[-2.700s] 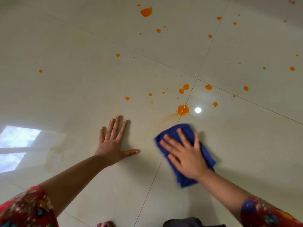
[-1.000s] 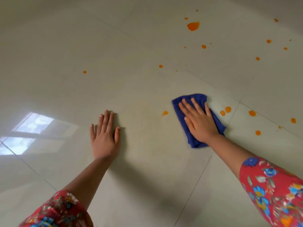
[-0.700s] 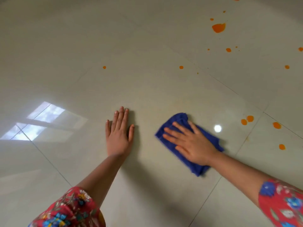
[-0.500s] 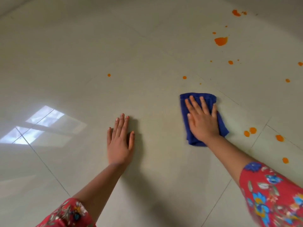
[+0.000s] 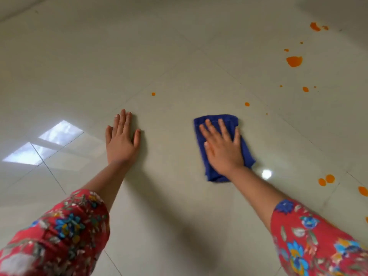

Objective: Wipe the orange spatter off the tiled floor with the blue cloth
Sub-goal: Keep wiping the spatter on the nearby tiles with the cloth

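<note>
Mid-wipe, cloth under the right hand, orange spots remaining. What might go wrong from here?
The folded blue cloth under the right hand is small; the large orange blob may smear rather than lift. The lone drop ahead of the left hand is easily missed. That hand leans on glossy tile and might slip.

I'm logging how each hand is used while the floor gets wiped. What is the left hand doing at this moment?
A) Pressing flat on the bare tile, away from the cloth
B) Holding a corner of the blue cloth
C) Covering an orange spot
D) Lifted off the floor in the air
A: the left hand lies flat with straight fingers on bare tiled floor, apart from the blue cloth, which sits under the right hand.
</note>
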A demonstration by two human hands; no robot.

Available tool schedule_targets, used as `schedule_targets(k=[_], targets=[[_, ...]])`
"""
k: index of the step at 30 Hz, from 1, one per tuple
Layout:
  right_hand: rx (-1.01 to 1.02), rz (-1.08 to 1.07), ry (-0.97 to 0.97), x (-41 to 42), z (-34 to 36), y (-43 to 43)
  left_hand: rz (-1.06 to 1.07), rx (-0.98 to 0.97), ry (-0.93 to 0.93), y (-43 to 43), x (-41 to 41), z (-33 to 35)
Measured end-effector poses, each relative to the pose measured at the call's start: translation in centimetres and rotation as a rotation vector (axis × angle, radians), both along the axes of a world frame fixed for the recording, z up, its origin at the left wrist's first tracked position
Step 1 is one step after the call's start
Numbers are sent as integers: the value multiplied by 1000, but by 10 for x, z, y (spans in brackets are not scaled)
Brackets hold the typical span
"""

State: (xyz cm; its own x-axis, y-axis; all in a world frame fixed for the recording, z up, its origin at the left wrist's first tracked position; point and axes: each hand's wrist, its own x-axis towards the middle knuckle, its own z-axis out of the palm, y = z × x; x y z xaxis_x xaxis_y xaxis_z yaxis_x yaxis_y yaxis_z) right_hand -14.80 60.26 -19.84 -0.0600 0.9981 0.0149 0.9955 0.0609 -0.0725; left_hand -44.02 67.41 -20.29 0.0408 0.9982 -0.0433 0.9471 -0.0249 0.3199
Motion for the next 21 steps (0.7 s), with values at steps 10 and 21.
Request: schedule_targets(k=[10,21], targets=[[-44,-146,-23,-3,-2,37,3,-49,-2,2,-1,-2],[-101,221,9,-124,1,155,10,-66,0,3,-2,-2]])
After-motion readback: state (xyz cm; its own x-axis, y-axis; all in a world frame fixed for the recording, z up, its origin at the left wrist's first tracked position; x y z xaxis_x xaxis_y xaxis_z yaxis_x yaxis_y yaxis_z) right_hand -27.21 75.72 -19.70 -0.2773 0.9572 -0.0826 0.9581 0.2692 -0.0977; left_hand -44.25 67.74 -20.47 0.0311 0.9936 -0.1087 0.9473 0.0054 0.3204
